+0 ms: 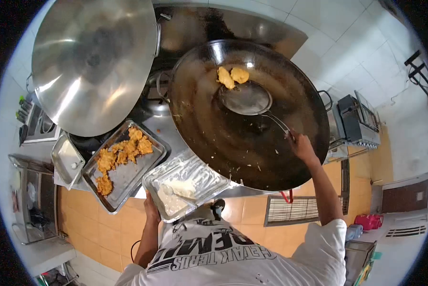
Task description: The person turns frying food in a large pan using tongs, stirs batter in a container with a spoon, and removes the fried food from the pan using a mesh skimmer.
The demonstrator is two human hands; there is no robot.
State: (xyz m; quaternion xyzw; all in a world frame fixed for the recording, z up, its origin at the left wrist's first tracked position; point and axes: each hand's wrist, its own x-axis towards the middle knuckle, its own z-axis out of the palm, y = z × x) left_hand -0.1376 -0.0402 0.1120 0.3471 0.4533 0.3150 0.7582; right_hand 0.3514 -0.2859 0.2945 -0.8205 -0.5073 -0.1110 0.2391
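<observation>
My right hand (303, 147) is closed round the handle of a round skimmer (246, 99), whose head rests inside a large dark wok (280, 162). Two golden fried pieces (233, 76) lie just beyond the skimmer's head. At the near left, my left hand (151, 209) is against the side of a metal tray with white batter (178, 190); a spoon (183, 198) lies in the batter. The fingers of that hand are mostly hidden by the tray's edge. Beside it, another metal tray (128, 180) holds several fried pieces (121, 155).
A large metal lid (92, 59) stands at the upper left. Under it is a small tray with white contents (67, 157). An oven-like appliance (359, 119) is to the wok's right. A floor grate (292, 210) lies beyond the counter edge.
</observation>
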